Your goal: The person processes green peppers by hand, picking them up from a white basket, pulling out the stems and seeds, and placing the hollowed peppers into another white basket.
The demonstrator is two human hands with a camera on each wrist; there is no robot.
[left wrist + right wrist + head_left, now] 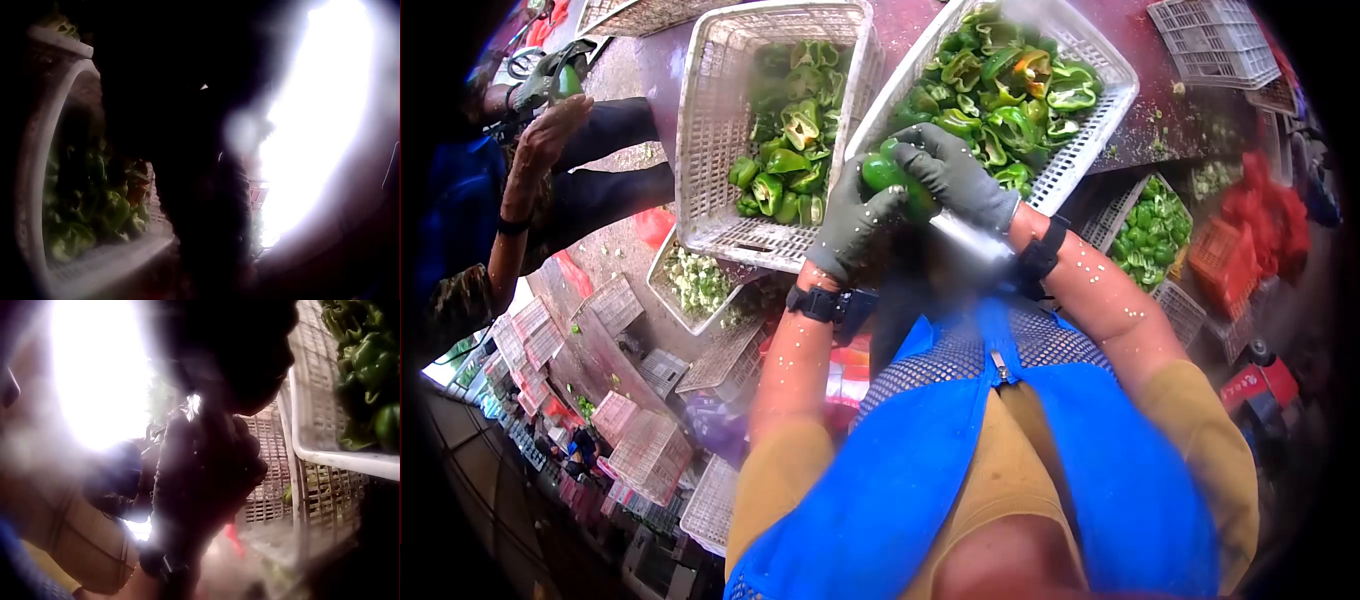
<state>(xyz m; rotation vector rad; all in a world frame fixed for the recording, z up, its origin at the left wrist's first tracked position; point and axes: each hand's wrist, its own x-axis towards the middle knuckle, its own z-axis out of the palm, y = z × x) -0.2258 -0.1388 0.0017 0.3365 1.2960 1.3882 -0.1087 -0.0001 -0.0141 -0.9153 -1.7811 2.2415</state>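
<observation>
Far left there's another person (460, 230) in dark trousers, holding something green too. Next along the bench (1190, 130) is the left plastic crate (712, 130), cut green bell pepper pieces (800, 120) heaped against its right side.

Just past that crate's right edge, toward its near corner, is the gloved left hand (850, 228). Its thumb lies along the whole-looking green bell pepper (884, 172), with the fingers bent around the far side — so it's gripping it, though I can't see every fingertip. The pepper's in the air, in front of the near-left corner of the right plastic crate (1090, 155), touching both gloves.

What I reckon matters: it sits to the right of the left palm, and to the left of and below the right fingertips. The left hand seems to cup more of it. Long axis looks slanted, down toward the right hand — not certain, the gloves cover a lot.

Pepper itself: deep green, glossy, rounded lobes at the visible end. The gloved right hand (962, 178) curls its fingers over the upper side, holding it. No clue what the pale blur (978, 242) underneath is.
</observation>
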